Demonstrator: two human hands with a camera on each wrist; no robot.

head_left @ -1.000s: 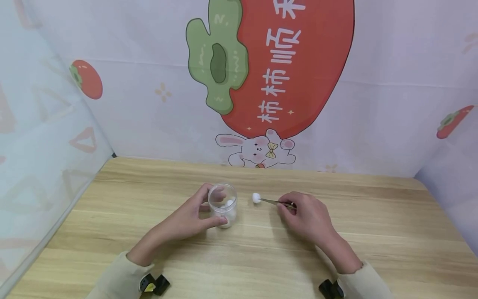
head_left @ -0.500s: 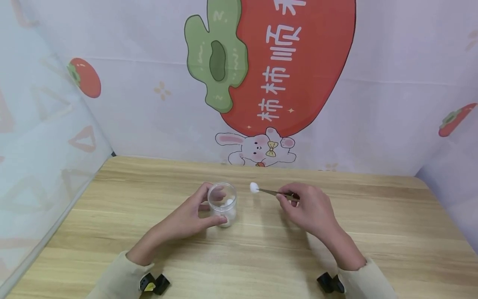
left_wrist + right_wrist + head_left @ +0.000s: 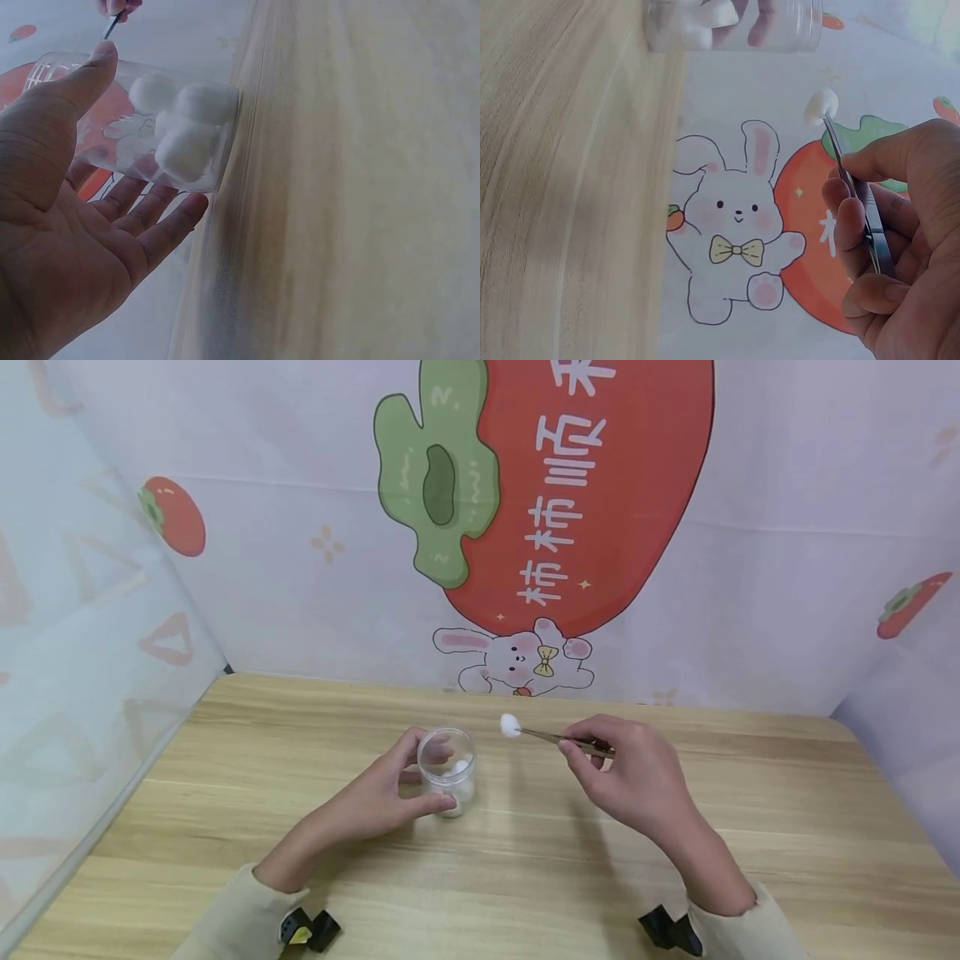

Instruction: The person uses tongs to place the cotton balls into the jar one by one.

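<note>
My left hand [image 3: 378,793] curls its thumb and fingers round a clear, open-topped jar [image 3: 447,772], which stands upright on the table. Several white cotton balls [image 3: 186,150] lie in the lower part of the jar in the left wrist view. In my right hand [image 3: 633,777] is a pair of metal tweezers [image 3: 866,214], pinched between thumb and fingers. The tweezers' tips grip one cotton ball [image 3: 510,725], raised above the table to the right of the jar and apart from it. The right wrist view also shows this cotton ball [image 3: 822,107] at the tips.
The wooden table [image 3: 480,893] runs back to a printed cloth wall [image 3: 787,610] with a rabbit and a large red fruit. Another cloth wall [image 3: 82,693] borders the left side. Black devices [image 3: 311,931] sit at both wrists.
My right hand has lifted the tweezers and cotton ball up from near the table, slightly towards the back. The left hand and the jar have stayed in place.
</note>
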